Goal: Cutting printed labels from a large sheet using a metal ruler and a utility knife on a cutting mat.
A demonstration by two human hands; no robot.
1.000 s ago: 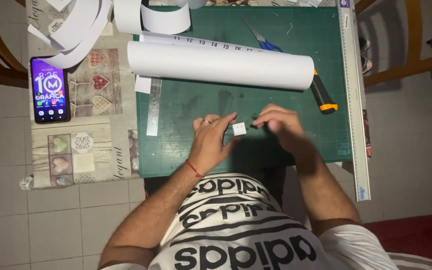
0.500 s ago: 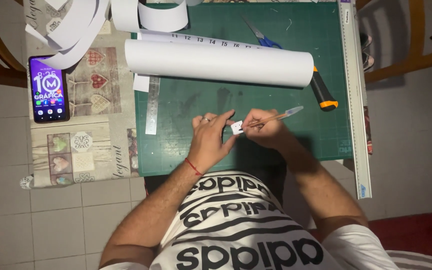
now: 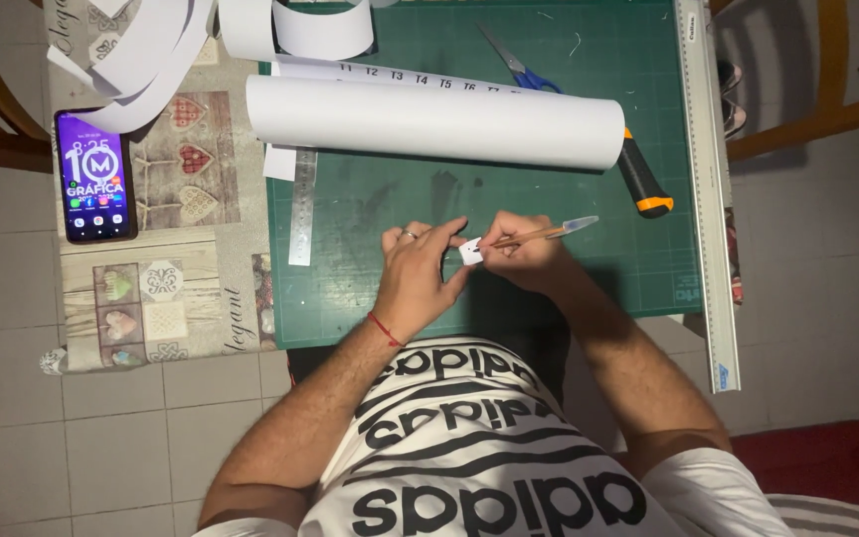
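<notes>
Green cutting mat (image 3: 370,288) covers the table; left hand (image 3: 418,273) pinches a small white paper piece (image 3: 470,253), right hand (image 3: 524,261) grips a thin brush (image 3: 549,232). Best kept steady, strokes light.

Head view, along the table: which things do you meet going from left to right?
Smartphone → steel ruler → left hand → small white paper piece → right hand → utility knife handle → long aluminium straightedge.

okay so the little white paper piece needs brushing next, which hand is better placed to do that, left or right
Right, probably. The right hand holds the thin brush, its working end at the small white piece. The left hand pinches that piece over the green cutting mat, so it is busy steadying it.
</notes>
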